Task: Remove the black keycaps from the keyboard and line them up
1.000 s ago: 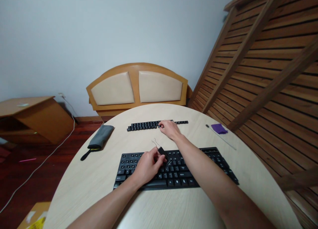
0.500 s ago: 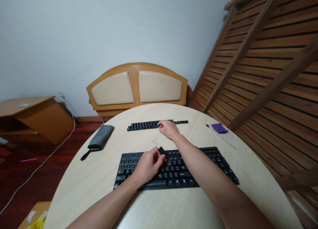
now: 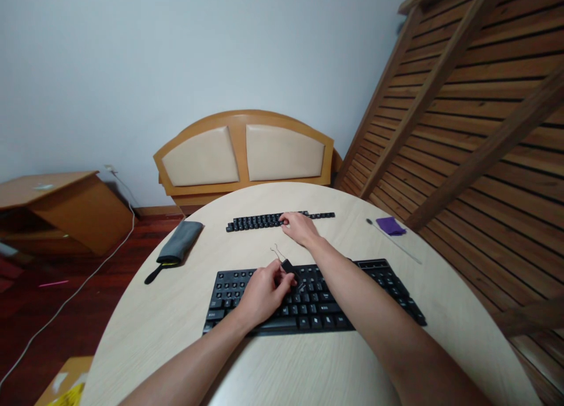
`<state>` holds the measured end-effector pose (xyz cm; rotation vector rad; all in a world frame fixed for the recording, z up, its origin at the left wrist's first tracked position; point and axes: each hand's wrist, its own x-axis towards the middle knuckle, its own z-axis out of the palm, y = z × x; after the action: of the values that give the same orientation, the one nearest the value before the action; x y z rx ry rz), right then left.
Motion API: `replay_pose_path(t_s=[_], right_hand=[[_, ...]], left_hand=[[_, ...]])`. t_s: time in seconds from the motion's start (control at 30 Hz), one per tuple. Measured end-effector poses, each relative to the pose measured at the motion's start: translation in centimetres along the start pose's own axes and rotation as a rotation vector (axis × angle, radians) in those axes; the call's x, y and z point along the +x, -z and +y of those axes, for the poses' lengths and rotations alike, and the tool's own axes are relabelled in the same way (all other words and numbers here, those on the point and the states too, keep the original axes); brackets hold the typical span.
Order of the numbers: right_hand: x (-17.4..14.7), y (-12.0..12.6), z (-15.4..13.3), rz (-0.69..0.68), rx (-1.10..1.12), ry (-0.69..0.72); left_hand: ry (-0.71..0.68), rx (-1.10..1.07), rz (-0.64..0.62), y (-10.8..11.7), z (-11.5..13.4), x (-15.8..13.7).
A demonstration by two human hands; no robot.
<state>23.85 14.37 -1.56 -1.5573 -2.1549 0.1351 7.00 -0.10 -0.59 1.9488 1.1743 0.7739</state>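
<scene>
My left hand (image 3: 265, 291) is closed around a keycap puller (image 3: 288, 267) with a black handle and two thin wire prongs pointing away from me. It rests over the black keyboard (image 3: 326, 307), whose upper left part shows bare key sockets where keycaps are off. Farther out, my right hand (image 3: 299, 227) has its fingers pinched at the rows of loose black keycaps (image 3: 255, 222) laid out on the table. A keycap seems to be between the fingertips, though they mostly hide it. My right forearm crosses above the keyboard and covers part of its keys.
On the round pale table (image 3: 176, 335), a grey pouch (image 3: 180, 242) with a black strap lies at the left. A purple cloth (image 3: 390, 225) and a thin long-handled brush (image 3: 392, 240) lie at the right. Beyond the table stands a padded headboard (image 3: 241, 153); wooden slats (image 3: 462, 136) lean at the right.
Almost nothing differs. Both hands keep the same places and grips, and the whole view has shifted very slightly.
</scene>
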Motion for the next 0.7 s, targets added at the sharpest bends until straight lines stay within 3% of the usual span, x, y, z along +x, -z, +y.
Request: replay_pose_path(t_s=[0.53,0.7], right_hand=[[-0.1,0.2,-0.3,-0.028,0.001,-0.023],[-0.4,1.9,-0.9,-0.033,-0.001,-0.003]], left_hand=[[0.002,0.015,0.002,0.0,0.0,-0.1],[-0.006,0.003,0.000,0.0,-0.1,-0.1]])
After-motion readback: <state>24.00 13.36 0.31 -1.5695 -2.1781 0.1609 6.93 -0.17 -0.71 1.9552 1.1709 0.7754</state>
